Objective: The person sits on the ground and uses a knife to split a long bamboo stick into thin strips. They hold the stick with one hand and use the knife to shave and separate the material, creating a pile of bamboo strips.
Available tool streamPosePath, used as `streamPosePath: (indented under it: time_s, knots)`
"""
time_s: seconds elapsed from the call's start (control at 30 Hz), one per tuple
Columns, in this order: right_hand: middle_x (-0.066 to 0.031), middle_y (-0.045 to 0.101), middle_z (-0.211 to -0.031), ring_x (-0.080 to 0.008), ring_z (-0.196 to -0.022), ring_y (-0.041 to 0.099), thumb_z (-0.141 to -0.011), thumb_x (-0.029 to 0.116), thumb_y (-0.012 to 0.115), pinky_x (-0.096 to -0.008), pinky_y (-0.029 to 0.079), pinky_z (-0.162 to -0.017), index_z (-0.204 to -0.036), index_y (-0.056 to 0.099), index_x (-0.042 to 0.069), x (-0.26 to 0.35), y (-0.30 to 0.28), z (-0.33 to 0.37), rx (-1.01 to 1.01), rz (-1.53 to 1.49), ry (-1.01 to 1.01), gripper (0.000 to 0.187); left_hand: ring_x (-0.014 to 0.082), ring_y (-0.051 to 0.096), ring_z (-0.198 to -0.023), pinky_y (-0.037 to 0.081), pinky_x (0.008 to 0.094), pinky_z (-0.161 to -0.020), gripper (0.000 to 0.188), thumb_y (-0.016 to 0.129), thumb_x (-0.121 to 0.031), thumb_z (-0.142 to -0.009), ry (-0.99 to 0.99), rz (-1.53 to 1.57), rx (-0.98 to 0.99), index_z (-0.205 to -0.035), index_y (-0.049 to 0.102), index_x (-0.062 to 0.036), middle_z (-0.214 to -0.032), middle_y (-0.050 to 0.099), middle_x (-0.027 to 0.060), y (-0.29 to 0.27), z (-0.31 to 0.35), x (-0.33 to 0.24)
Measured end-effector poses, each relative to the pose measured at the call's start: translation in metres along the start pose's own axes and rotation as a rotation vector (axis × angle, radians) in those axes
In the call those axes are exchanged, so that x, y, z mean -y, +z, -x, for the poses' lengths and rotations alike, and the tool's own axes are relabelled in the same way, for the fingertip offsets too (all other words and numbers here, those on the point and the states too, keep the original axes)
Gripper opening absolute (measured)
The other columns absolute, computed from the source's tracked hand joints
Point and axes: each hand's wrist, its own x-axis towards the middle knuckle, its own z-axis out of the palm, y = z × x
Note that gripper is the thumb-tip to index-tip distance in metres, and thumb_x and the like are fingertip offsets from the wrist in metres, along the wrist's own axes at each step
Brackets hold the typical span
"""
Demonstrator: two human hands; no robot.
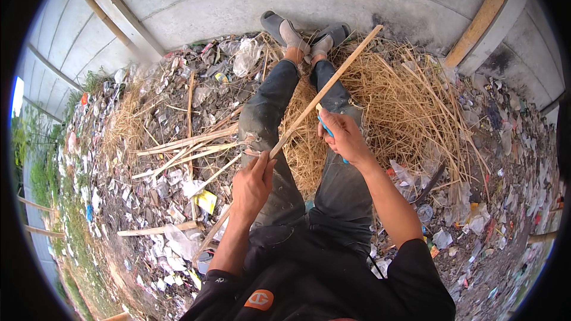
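A long bamboo strip (324,88) runs slantwise across my lap, its far end up near the grey wall. My left hand (252,183) is closed round its lower part, above my left thigh. In the fist of my right hand (345,138) is what looks like a small blue-handled knife (326,126). Its pale tip meets or lies very near the strip's right side; the blade itself I cannot make out. Both legs stretch forward in dark trousers (267,107), with shavings stuck at the left knee.
Dry straw-like shavings (410,101) heap between and right of my legs. Several split bamboo pieces (196,139) lie on the left. Plastic litter (247,56) covers the ground. A dark curved blade-like piece (429,184) lies at right. The concrete wall (285,0) stands beyond my feet.
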Motion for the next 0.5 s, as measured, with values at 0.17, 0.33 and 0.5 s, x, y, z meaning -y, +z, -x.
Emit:
streamPosePath:
  time_s: [0.17, 0.33, 0.5]
  knots:
    - [-0.0079, 0.057, -0.059, -0.0124, -0.052, 0.045, -0.097, 0.04, 0.072, -0.0343, 0.038, -0.051, -0.091, 0.074, -0.002, 0.019, 0.02, 0.005, -0.078, 0.524, -0.286, 0.042, 0.0371, 0.069, -0.072, 0.053, 0.0437, -0.061, 0.026, 0.068, -0.014, -0.097, -0.022, -0.095, 0.046, -0.121, 0.069, -0.0029, -0.088, 0.07, 0.017, 0.004, 0.001, -0.009]
    - [-0.0159, 0.06, -0.061, -0.0169, -0.052, 0.05, -0.093, 0.024, 0.076, -0.037, 0.043, -0.054, -0.083, 0.07, -0.001, -0.013, 0.015, -0.008, -0.017, 0.717, -0.498, 0.028, 0.0359, 0.068, -0.065, 0.053, 0.0453, -0.056, 0.027, 0.067, -0.02, -0.098, 0.033, -0.088, 0.054, -0.12, 0.068, -0.0049, -0.085, 0.069, 0.0154, 0.01, 0.003, -0.006]
    - [-0.0091, 0.054, -0.058, -0.0149, -0.054, 0.046, -0.092, 0.02, 0.075, -0.0352, 0.04, -0.054, -0.072, 0.061, 0.001, 0.003, 0.011, -0.001, 0.345, 0.494, -0.497, 0.03, 0.0407, 0.068, -0.067, 0.053, 0.0477, -0.06, 0.026, 0.067, -0.019, -0.098, -0.021, 0.063, 0.113, -0.118, 0.069, -0.0017, -0.083, 0.069, 0.0205, 0.013, 0.013, 0.003]
